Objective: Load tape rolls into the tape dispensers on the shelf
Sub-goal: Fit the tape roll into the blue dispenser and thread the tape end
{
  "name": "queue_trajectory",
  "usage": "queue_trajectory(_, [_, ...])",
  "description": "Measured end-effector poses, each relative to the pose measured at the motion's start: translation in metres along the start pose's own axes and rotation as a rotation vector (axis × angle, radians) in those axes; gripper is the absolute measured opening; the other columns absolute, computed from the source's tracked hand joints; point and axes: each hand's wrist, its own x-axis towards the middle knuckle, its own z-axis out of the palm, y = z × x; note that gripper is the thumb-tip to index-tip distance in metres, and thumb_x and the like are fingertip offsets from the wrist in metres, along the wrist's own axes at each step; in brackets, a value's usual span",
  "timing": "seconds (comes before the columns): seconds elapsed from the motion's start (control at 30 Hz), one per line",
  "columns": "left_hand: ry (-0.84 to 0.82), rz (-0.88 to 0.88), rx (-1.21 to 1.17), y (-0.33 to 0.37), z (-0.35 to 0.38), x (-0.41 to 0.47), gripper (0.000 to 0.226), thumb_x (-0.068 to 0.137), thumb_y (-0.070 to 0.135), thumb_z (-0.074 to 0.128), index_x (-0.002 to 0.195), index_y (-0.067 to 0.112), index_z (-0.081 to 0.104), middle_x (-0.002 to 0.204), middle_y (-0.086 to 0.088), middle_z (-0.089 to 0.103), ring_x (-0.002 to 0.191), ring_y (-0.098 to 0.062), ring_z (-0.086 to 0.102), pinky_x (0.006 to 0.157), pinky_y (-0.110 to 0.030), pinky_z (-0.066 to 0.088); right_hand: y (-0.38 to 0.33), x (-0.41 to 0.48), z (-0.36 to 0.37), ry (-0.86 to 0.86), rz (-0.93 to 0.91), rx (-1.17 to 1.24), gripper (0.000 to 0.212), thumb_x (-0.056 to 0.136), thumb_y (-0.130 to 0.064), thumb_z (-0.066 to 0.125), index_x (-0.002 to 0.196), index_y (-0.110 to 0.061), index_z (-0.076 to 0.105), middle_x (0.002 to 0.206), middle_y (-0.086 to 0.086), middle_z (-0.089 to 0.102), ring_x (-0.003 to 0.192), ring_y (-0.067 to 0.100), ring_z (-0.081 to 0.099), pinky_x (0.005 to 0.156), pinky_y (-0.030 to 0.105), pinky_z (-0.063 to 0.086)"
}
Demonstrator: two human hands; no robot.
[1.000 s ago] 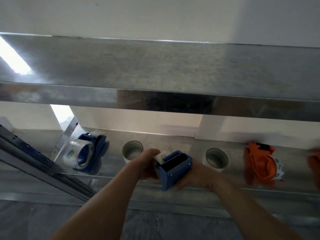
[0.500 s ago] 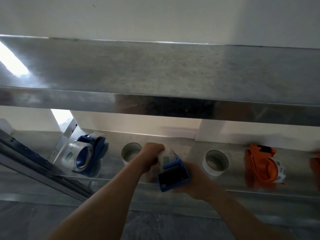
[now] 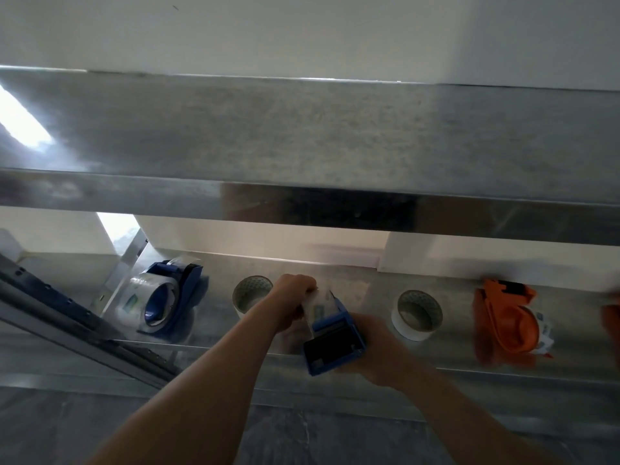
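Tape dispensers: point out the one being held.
The middle blue dispenser, gripped by the right hand, left hand holding its tape roll; the loaded blue dispenser and the orange dispenser rest on the shelf.

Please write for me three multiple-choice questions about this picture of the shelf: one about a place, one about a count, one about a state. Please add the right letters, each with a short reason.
1. Where is the blue dispenser loaded with clear tape?
A) on the upper shelf
B) on the lower shelf, left of both hands
C) on the floor

2. How many loose white tape rolls stand on the lower shelf?
A) two
B) one
C) four

3. What is the state of the second blue dispenser?
A) untouched on the shelf
B) lying on the floor
C) gripped by the right hand

Answers:
1 B: it sits towards the shelf's left end, beyond the left hand.
2 A: one roll stands on each side of the hands.
3 C: the right hand wraps its body, while the left hand holds a clear roll against it.
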Motion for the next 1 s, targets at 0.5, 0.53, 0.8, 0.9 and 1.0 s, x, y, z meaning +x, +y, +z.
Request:
queue_trajectory(0.5, [-0.014, 0.011, 0.054, 0.001, 0.0, -0.003, 0.014, 0.085, 0.008, 0.051, 0.071, 0.011, 0.052, 0.069, -0.007, 0.054, 0.06, -0.021, 0.054, 0.063, -0.034, 0.052, 0.005, 0.002, -0.003, -0.032, 0.026, -0.104, 0.042, 0.076, -0.019, 0.084, 0.107, -0.036, 0.061, 0.099, -0.019, 0.067, 0.092, -0.007, 0.063, 0.081, 0.016, 0.049])
queue_trajectory(0.53, [-0.01, 0.012, 0.059, 0.001, 0.001, -0.002, 0.014, 0.085, 0.008, 0.051, 0.071, 0.011, 0.052, 0.069, -0.007, 0.054, 0.06, -0.021, 0.054, 0.064, -0.035, 0.052, 0.006, 0.002, -0.003, -0.029, 0.025, -0.107, 0.043, 0.074, -0.021, 0.085, 0.107, -0.037, 0.062, 0.1, -0.016, 0.069, 0.094, -0.004, 0.065, 0.083, 0.022, 0.052])
queue_trajectory(0.8, [0.028, -0.02, 0.066, -0.001, 0.007, -0.006, 0.021, 0.089, 0.001, 0.048, 0.07, 0.008, 0.052, 0.071, -0.011, 0.052, 0.064, -0.024, 0.056, 0.063, -0.037, 0.053, 0.008, -0.001, -0.004, -0.01, -0.023, -0.175, 0.04, 0.071, -0.034, 0.083, 0.101, -0.044, 0.06, 0.105, -0.006, 0.072, 0.098, 0.013, 0.068, 0.09, 0.045, 0.056])
queue_trajectory(0.9, [0.046, -0.051, 0.055, -0.002, 0.01, -0.009, 0.026, 0.09, -0.004, 0.046, 0.067, 0.004, 0.052, 0.07, -0.016, 0.048, 0.067, -0.029, 0.055, 0.068, -0.041, 0.05, 0.01, -0.006, -0.005, -0.008, -0.036, -0.171, 0.041, 0.071, -0.032, 0.084, 0.097, -0.051, 0.058, 0.101, -0.011, 0.071, 0.097, 0.009, 0.068, 0.089, 0.044, 0.056])
queue_trajectory(1.0, [0.049, -0.093, 0.072, -0.003, 0.011, -0.013, 0.016, 0.09, 0.0, 0.047, 0.076, 0.003, 0.053, 0.072, -0.016, 0.052, 0.064, -0.028, 0.056, 0.067, -0.04, 0.051, 0.013, -0.012, -0.005, -0.031, -0.031, -0.147, 0.046, 0.069, -0.029, 0.087, 0.1, -0.049, 0.058, 0.102, -0.014, 0.07, 0.098, 0.008, 0.068, 0.09, 0.04, 0.056])
